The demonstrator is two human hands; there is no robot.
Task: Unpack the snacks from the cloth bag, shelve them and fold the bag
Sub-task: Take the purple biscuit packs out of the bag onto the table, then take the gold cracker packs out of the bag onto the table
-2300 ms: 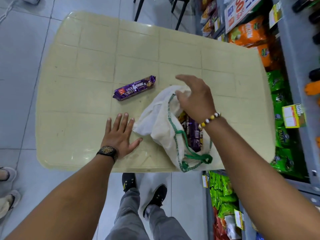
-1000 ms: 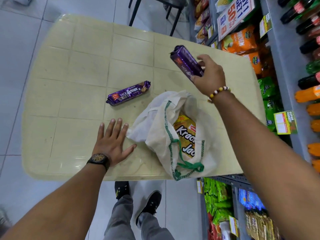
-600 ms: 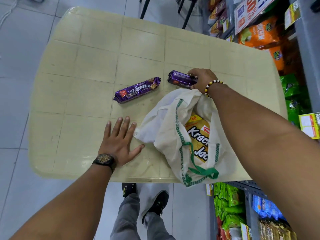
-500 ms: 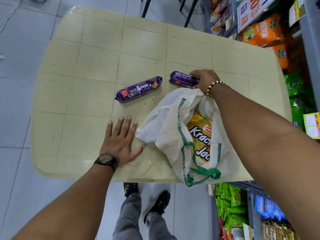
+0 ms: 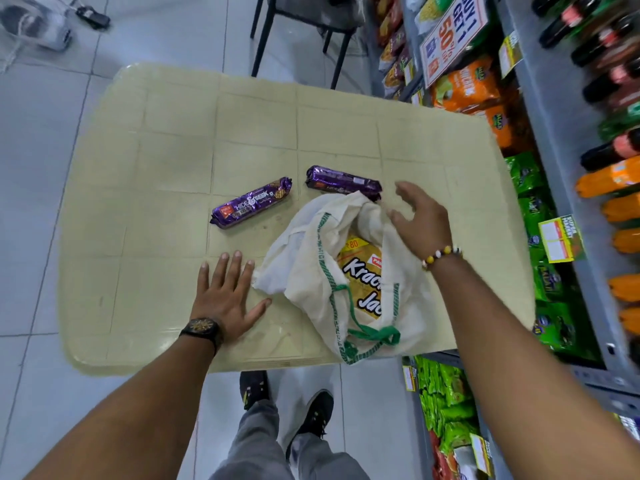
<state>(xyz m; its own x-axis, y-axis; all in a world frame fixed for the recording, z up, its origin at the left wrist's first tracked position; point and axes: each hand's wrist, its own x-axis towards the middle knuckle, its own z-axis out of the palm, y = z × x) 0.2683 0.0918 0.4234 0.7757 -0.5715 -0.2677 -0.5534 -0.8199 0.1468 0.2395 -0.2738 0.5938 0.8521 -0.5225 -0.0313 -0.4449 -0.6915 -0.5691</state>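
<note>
Cloth bag [image 5: 304, 271] below spread right hand [image 5: 419, 220], left hand [image 5: 225, 292] flat on table [image 5: 138, 168]

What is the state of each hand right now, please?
Left hand: open, flat on the table, holding nothing.
Right hand: open, empty, above the cloth bag.

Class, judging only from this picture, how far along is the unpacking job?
Done: two purple packs lie on the table. In hand: nothing; the right hand hovers open over the cloth bag; left hand lies flat. Left: the yellow pack inside, shelving, folding.
</note>
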